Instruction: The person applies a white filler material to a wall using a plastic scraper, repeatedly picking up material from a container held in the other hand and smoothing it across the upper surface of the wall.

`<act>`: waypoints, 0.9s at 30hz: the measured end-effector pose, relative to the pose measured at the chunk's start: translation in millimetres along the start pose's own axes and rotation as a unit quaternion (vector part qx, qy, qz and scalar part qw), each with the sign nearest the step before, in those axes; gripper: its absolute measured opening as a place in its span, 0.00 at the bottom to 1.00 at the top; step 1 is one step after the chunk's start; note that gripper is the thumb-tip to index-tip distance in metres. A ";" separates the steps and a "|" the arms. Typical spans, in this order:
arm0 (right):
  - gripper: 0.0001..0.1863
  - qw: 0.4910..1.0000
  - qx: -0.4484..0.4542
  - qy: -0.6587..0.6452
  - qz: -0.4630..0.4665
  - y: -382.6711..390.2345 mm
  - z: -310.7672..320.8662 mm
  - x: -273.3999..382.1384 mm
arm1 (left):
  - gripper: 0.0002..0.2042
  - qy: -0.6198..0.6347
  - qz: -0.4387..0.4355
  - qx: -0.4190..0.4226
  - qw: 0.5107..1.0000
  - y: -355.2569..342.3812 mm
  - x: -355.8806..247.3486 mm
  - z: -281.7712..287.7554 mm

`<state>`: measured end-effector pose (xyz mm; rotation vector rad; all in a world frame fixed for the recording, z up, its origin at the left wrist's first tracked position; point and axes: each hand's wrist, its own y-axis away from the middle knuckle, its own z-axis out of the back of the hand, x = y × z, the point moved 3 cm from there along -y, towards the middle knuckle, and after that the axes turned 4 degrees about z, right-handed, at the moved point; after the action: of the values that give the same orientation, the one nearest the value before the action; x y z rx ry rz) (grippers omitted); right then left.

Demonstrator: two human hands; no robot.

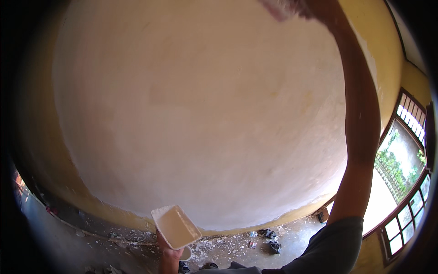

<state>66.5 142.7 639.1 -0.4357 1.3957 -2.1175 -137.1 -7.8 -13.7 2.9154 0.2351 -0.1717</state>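
My left hand (170, 250), low in the view, is closed around the underside and near edge of a white rectangular tub (159, 213). Inside the tub lies smooth beige material (178, 230), which looks like paint or wall filler. High at the upper right my right arm reaches up to the wall, and my right hand (315, 8) is blurred and partly cut off by the top edge. A pale, smeared shape shows beside its fingers; I cannot make out what it is. Ahead stands the wall (200, 105), covered with a broad whitish coat.
Yellow paint (388, 41) borders the white coat. White flakes (214, 246) litter the floor along the wall's foot. A round white container (186, 253) stands below the tub. Black plastic scraps (273, 246) and a small box (323, 215) lie farther right, near an open doorway (392, 169).
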 end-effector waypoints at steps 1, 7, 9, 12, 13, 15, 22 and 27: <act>0.20 0.991 0.055 0.036 0.119 30.5 -27.6 3.3 | 0.22 -0.010 -0.004 -0.017 1.000 2.2 -3.4 3.5; 0.10 0.960 0.235 0.107 0.110 162.6 -117.8 -8.2 | 0.22 0.002 0.000 -0.006 1.000 4.7 -2.5 -7.7; 0.10 0.970 0.133 0.142 0.144 156.9 -115.3 -10.7 | 0.22 0.005 -0.003 0.000 1.000 4.6 -3.2 -4.2; 0.13 0.975 0.036 0.180 0.125 103.4 -90.1 -17.6 | 0.22 0.013 -0.009 -0.008 1.000 8.3 -1.1 -11.5; 0.14 0.974 0.021 0.205 0.095 80.0 -79.5 -19.8 | 0.22 0.017 -0.015 -0.023 0.999 10.5 -1.9 -13.1; 0.17 0.969 -0.048 0.227 0.084 20.4 -54.8 -45.3 | 0.22 0.013 -0.017 -0.020 1.000 10.0 -2.5 -10.5; 0.15 0.983 -0.065 0.087 0.150 16.6 -39.7 -48.2 | 0.22 -0.005 -0.026 -0.019 0.999 7.4 1.6 -13.3; 0.15 0.930 0.294 0.177 0.131 139.8 -121.9 26.0 | 0.21 0.013 -0.021 -0.036 0.999 9.5 -7.6 -12.0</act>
<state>17.4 173.9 461.1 0.3665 0.8497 -2.3136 -141.7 -15.5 0.9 2.8451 0.2999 -0.1286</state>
